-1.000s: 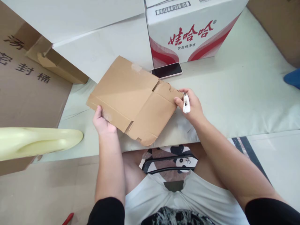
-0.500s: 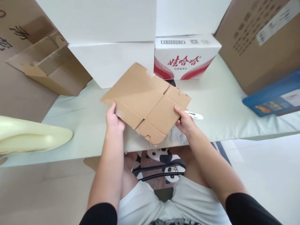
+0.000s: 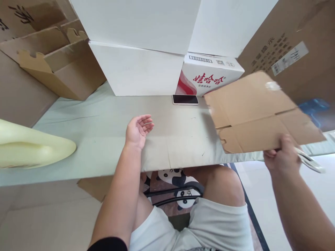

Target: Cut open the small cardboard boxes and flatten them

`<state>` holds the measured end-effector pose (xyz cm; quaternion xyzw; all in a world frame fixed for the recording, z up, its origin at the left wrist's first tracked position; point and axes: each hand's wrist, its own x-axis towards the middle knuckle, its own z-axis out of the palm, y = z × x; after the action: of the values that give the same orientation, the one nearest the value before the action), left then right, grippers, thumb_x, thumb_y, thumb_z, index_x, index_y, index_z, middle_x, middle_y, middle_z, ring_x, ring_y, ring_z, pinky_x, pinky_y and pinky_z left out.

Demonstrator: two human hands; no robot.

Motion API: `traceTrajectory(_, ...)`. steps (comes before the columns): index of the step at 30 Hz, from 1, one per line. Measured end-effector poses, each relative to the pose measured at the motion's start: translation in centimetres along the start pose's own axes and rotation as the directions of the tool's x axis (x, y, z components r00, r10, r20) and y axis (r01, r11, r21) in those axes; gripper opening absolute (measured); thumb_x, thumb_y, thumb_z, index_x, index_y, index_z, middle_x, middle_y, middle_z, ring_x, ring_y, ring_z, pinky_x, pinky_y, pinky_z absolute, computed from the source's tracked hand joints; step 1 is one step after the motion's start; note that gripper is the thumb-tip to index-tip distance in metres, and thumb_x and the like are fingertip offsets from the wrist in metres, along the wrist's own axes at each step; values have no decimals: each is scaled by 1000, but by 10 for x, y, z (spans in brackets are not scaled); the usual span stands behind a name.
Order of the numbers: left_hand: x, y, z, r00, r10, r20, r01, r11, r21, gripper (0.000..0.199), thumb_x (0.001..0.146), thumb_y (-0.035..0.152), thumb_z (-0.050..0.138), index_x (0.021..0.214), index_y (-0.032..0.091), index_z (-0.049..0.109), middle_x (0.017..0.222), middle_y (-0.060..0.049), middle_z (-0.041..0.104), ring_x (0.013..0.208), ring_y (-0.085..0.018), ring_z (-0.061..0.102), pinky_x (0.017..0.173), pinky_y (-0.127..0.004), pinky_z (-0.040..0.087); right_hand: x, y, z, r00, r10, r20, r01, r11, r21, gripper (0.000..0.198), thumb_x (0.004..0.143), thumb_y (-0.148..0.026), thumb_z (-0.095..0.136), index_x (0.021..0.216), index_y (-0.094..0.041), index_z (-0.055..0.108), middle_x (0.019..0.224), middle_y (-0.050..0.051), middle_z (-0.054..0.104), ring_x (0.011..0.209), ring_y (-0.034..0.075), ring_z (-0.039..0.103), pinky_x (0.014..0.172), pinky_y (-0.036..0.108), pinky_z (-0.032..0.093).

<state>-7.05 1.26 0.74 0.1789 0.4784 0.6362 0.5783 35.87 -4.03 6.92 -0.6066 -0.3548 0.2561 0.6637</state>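
A flattened brown cardboard box (image 3: 251, 108) is held up over the right side of the table, tilted, with a whitish patch near its upper edge. My right hand (image 3: 284, 157) grips its lower edge. The same hand also has a white utility knife (image 3: 310, 161) sticking out past the palm; its blade end cannot be made out. Palm turned inward and fingers loosely apart, my left hand (image 3: 140, 130) hovers over the cloth near the table's front and holds nothing.
White cartons (image 3: 146, 73) and a red-and-white carton (image 3: 209, 76) stand at the back. Before them lies a phone (image 3: 185, 99). An open brown box (image 3: 73, 73) is at left, beside a pale yellow object (image 3: 36, 146). A large brown carton (image 3: 277, 45) and something blue (image 3: 314, 108) are at right.
My left hand has let go of the flattened cardboard box. My right hand has carried it to the right, together with the utility knife. The phone now shows fully.
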Motion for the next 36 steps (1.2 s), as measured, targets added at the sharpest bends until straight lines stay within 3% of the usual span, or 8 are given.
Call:
traceTrajectory(4, -1, -4, 11, 1000, -20, -6, 20, 1000, 23, 24, 73, 38, 62, 77, 17, 74, 73, -6, 71, 63, -17, 65, 65, -29, 54, 3, 2, -25, 923, -187, -335, 115, 968, -224, 38, 72, -45, 83, 63, -34, 48, 55, 2, 50, 39, 13, 40, 35, 39, 21)
traceTrajectory(7, -2, -7, 20, 999, -35, 5, 35, 998, 48, 24, 71, 38, 64, 76, 17, 74, 71, -5, 69, 61, -15, 62, 64, -29, 53, 35, 7, -19, 950, -267, -162, 175, 884, -434, 35, 82, -58, 71, 69, -36, 47, 52, 3, 47, 41, 21, 48, 41, 44, 25)
traceTrajectory(14, -3, -7, 32, 998, -57, -23, 59, 996, 71, 24, 68, 36, 63, 71, 16, 75, 66, -4, 66, 59, -13, 58, 62, -26, 49, 155, 6, 49, 990, -143, -16, 130, 936, -327, 39, 78, -48, 73, 80, -31, 37, 65, -4, 52, 56, 18, 58, 56, 40, 47)
traceTrajectory(17, -6, -3, 33, 998, -49, -33, 51, 998, 36, 24, 66, 36, 64, 70, 15, 76, 65, -3, 65, 58, -11, 57, 61, -24, 49, 154, 12, 66, 998, -53, 43, 64, 943, -328, 32, 76, -39, 72, 83, -31, 42, 69, -1, 60, 63, 21, 65, 64, 44, 55)
traceTrajectory(22, -8, 1, 31, 999, -39, 7, 39, 999, -4, 23, 64, 38, 68, 69, 16, 73, 66, -2, 65, 59, -11, 58, 63, -25, 49, 91, 27, 81, 957, 9, 292, 130, 881, -454, 35, 71, -36, 70, 99, -28, 51, 83, 3, 73, 78, 25, 74, 70, 41, 61)
traceTrajectory(30, -26, 3, 28, 989, -107, 106, 112, 993, -45, 22, 65, 40, 72, 72, 19, 66, 70, 1, 65, 59, -12, 60, 66, -27, 49, -3, -1, 165, 717, -6, 697, 524, 665, -533, 40, 75, -36, 67, 110, -28, 52, 103, 9, 81, 84, 28, 77, 77, 42, 56)
traceTrajectory(33, -34, 9, 21, 969, -138, 205, 138, 990, 15, 20, 72, 38, 73, 76, 20, 66, 76, -1, 67, 64, -14, 64, 70, -29, 50, -42, -15, 213, 551, -23, 834, 678, 596, -431, 29, 76, -36, 67, 96, -28, 48, 101, 8, 81, 81, 26, 74, 74, 38, 52)
traceTrajectory(36, -36, 19, 10, 976, -127, 175, 127, 992, 10, 15, 80, 33, 67, 76, 18, 67, 76, -1, 66, 64, -12, 63, 70, -28, 48, -81, -24, 264, 397, -57, 916, 801, 509, -315, 25, 81, -40, 65, 84, -27, 44, 73, 3, 73, 65, 23, 65, 65, 33, 44)
